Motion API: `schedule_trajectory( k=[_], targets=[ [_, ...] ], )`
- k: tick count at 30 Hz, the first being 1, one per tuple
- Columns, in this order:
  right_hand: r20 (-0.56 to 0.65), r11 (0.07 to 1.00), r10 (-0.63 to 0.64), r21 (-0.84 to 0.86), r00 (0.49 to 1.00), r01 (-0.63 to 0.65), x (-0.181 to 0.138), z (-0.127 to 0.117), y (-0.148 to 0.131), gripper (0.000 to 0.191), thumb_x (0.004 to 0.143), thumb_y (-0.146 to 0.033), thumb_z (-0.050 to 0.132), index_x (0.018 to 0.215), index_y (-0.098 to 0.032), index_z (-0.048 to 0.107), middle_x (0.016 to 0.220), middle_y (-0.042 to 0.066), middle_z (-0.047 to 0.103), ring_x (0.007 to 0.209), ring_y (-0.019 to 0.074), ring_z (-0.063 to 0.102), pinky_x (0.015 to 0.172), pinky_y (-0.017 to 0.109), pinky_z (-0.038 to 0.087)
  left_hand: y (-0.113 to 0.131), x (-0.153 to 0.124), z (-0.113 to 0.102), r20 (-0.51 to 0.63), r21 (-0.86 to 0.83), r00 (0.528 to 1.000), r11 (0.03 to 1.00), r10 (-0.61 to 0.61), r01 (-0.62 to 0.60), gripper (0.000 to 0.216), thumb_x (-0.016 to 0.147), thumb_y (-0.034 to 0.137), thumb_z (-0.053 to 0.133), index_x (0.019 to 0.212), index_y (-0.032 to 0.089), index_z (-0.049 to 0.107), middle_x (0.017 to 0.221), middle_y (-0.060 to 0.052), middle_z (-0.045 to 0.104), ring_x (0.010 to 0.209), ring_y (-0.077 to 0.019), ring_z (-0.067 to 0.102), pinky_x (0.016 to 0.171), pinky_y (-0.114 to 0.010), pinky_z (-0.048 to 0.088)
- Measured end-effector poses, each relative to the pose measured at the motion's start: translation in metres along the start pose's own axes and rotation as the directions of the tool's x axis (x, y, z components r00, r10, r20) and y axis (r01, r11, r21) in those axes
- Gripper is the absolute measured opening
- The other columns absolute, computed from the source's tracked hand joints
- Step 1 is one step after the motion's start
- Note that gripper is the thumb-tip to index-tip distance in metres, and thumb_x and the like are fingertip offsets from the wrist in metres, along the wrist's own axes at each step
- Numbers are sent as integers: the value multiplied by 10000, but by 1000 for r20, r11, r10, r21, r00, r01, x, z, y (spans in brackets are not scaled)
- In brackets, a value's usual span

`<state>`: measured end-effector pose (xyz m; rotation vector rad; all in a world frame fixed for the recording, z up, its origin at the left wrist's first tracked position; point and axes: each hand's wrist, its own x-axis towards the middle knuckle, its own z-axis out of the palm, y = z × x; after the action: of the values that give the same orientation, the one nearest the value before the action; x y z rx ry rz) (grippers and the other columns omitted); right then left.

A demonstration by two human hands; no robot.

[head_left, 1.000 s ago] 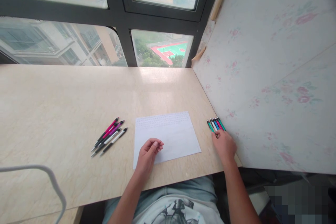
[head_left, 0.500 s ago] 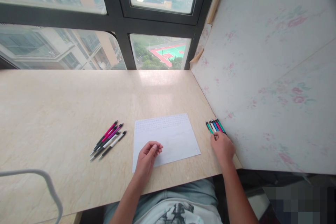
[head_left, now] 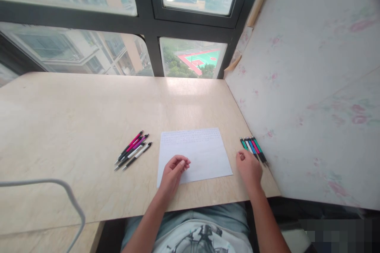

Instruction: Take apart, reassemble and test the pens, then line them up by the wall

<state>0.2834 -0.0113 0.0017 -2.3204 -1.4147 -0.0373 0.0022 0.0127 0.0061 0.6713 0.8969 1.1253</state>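
A white sheet of paper (head_left: pixel 197 154) with faint writing along its top lies on the beige desk (head_left: pixel 89 110). My left hand (head_left: pixel 175 170) rests on the sheet's lower left part with its fingers curled in and nothing in them. My right hand (head_left: pixel 248 168) sits on the desk just right of the sheet, fingers curled down, with no object showing in it. Several pens in green, blue, pink and white (head_left: pixel 254 149) lie side by side against the wall, a little beyond my right hand. Left of the sheet lies another row of pink, purple and white pens (head_left: pixel 133 150).
A floral-papered wall (head_left: pixel 311 87) bounds the desk on the right. A dark-framed window (head_left: pixel 154 23) runs along the back. A thin grey curved bar (head_left: pixel 59 193) crosses the lower left corner. The desk's front edge is close to my lap.
My right hand has drawn back and to the left off the pens by the wall, which now lie fully in sight. The left hand stays on the paper. The view shifted slightly.
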Motion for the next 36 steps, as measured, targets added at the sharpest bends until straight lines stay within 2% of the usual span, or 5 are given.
schedule_trajectory(
  k=[9,17,24,31,36],
  targets=[
    [142,829,-485,389,863,402,-62,25,-77,277,926,-293,424,854,-184,668,684,27,653,604,147,579,599,236,363,32,-20,-12,94,285,987,946,133,-155,136,832,288,629,912,191,678,914,-75,668,806,-183,597,764,-309,460],
    [123,829,-454,422,883,367,-66,30,-75,312,943,-328,422,847,-176,678,650,35,650,584,152,581,607,234,383,91,-15,-98,114,989,835,16,538,-145,211,827,205,533,997,204,659,1036,-135,656,981,-319,576,901,-441,409],
    [126,836,-409,449,904,316,-64,28,-72,322,942,-342,423,832,-176,676,628,26,626,559,144,556,591,229,373,83,-9,-117,210,954,880,-288,426,-88,244,856,229,491,1054,183,626,981,-140,641,928,-318,577,829,-420,438],
    [133,818,-406,495,904,294,-64,26,-73,323,940,-362,435,824,-175,672,621,22,621,555,143,552,594,230,387,92,2,-118,259,950,914,-254,313,-183,132,839,266,530,782,218,639,826,-108,636,803,-286,579,738,-374,450],
    [158,777,-371,592,915,213,-66,24,-78,326,942,-400,439,864,-174,661,634,13,609,569,145,544,606,234,402,94,-8,-90,90,948,917,249,389,-198,146,801,360,623,789,222,667,769,-63,663,676,-222,598,646,-317,471]
  ],
)
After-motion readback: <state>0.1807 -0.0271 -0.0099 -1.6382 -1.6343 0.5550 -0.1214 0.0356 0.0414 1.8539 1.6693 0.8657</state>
